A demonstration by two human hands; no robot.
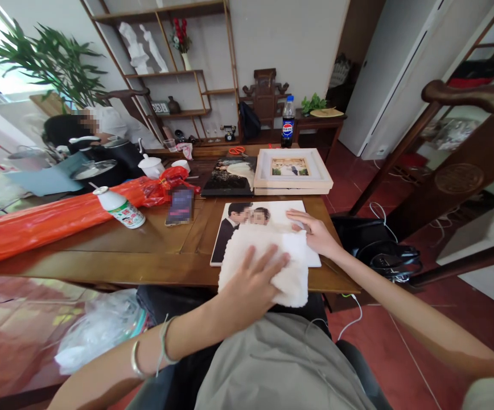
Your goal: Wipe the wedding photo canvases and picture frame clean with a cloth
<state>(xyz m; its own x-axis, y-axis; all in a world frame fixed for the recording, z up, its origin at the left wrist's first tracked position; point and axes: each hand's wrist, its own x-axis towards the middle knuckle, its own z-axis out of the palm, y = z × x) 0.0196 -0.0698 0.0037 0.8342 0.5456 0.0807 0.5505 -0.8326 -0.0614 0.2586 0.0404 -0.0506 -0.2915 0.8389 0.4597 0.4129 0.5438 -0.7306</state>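
Beyond the grip, a cola bottle (288,126) holds dark drink (287,140); left of the grip are a white bottle (121,208) and phone (180,206). The left hand (258,279), spread, lies on a cloth (293,279) part-covering the photo (276,211); the right hand (314,232), fingers straight, touches the photo.

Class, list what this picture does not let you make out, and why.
In the head view:
Photo panel, lower middle: covered by the white cloth.
Left grip, palm side: turned down, hidden by its own back.
Phone, screen text: too small and blurred.
Orange-wrapped roll, far end: cut off by the left edge.
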